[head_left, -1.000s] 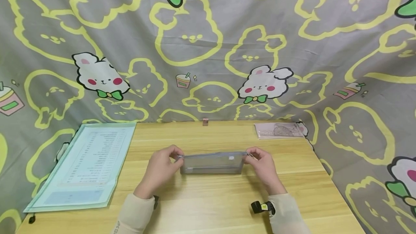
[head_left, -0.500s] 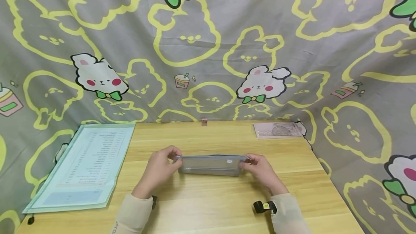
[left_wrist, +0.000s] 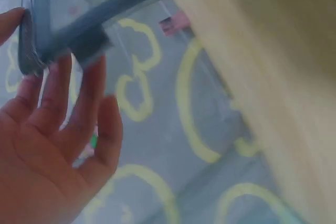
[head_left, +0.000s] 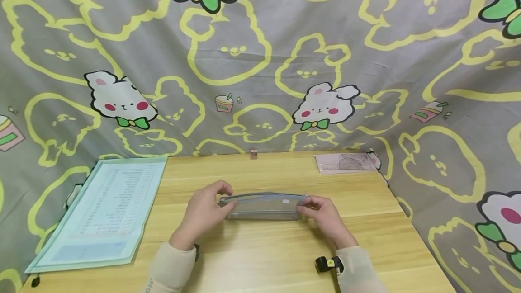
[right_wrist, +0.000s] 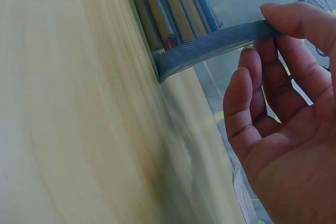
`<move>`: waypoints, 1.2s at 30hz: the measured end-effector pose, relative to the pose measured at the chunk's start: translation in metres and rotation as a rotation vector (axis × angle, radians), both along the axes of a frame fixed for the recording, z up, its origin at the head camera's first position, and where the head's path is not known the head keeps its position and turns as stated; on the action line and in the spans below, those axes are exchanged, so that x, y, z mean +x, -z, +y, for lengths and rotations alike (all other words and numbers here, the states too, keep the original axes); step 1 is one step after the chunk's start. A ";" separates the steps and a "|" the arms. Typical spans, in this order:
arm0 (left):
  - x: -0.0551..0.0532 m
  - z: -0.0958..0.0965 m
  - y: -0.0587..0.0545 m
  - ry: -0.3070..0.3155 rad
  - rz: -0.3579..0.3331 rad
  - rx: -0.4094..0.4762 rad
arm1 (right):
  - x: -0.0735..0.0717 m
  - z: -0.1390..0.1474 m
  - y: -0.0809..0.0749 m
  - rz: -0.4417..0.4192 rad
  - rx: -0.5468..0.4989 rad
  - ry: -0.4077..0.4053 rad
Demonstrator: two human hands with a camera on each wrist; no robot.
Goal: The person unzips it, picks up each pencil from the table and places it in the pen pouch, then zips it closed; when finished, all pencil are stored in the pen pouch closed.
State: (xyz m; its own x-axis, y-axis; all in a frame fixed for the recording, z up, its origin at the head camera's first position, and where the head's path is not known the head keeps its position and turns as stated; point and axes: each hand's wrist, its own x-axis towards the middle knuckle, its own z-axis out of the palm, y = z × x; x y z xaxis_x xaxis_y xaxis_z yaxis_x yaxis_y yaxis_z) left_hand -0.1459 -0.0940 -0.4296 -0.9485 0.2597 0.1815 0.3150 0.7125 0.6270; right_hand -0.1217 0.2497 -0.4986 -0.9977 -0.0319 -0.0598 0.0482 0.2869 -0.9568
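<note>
Between both hands is a see-through grey-blue mesh pencil case (head_left: 260,207), held by its two ends a little over the wooden table. My left hand (head_left: 205,214) pinches its left end between thumb and fingers; in the left wrist view a small dark tab (left_wrist: 92,45) sticks out at that corner. Along the top, two blue edge strips bow apart. At the other end my right hand (head_left: 323,218) grips the edge, thumb in front, with the remaining fingers loosely curled behind. Several long slim sticks (right_wrist: 181,9) show through the mesh in the right wrist view.
At the left of the table (head_left: 260,261) lies a pale green document sleeve (head_left: 110,207) with a printed sheet. Toward the back right is a flat pinkish clear packet (head_left: 346,163). A small pinkish-brown tab (head_left: 253,154) sits at the back edge, before a patterned curtain (head_left: 252,71).
The case's top strips have bowed apart. My left fingers have shifted along the left end, while the right hand keeps its grip. The head view has drifted slightly.
</note>
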 end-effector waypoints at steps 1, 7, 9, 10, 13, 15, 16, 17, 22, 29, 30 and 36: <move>0.000 0.006 -0.002 0.010 0.056 -0.027 | 0.001 0.000 0.000 0.002 0.000 0.002; -0.001 0.058 -0.021 0.151 0.239 -0.114 | 0.003 -0.006 0.002 0.003 -0.010 -0.014; -0.004 0.078 -0.026 0.214 0.226 -0.134 | 0.002 -0.008 0.002 0.005 -0.012 -0.032; -0.006 0.088 -0.028 0.244 0.215 -0.144 | 0.001 -0.009 0.002 0.006 -0.012 -0.040; -0.013 0.114 -0.028 0.333 0.197 -0.177 | -0.001 -0.011 0.000 0.021 0.001 -0.056; -0.016 0.129 -0.027 0.375 0.189 -0.219 | -0.002 -0.011 -0.001 0.025 0.010 -0.057; -0.017 0.135 -0.026 0.389 0.189 -0.243 | -0.002 -0.011 -0.001 0.026 0.018 -0.054; -0.018 0.140 -0.024 0.400 0.189 -0.267 | -0.002 -0.011 -0.002 0.028 0.030 -0.047; -0.022 0.157 -0.019 0.404 0.180 -0.338 | -0.002 -0.009 -0.003 0.027 0.073 -0.011; -0.024 0.163 -0.020 0.402 0.184 -0.316 | -0.002 -0.007 -0.005 0.026 0.076 0.009; -0.024 0.162 -0.020 0.396 0.188 -0.310 | -0.002 -0.008 -0.005 0.030 0.078 0.007; -0.023 0.152 -0.025 0.362 0.185 -0.219 | -0.001 -0.007 -0.003 0.043 0.070 -0.014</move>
State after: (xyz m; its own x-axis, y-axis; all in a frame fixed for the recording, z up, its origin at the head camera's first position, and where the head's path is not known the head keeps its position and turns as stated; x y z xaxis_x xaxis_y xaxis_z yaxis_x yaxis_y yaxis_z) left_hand -0.1691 0.0579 -0.4042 -0.7468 0.6190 0.2432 0.6602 0.6454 0.3842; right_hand -0.1231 0.2430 -0.4959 -0.9989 -0.0427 -0.0195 0.0031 0.3531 -0.9356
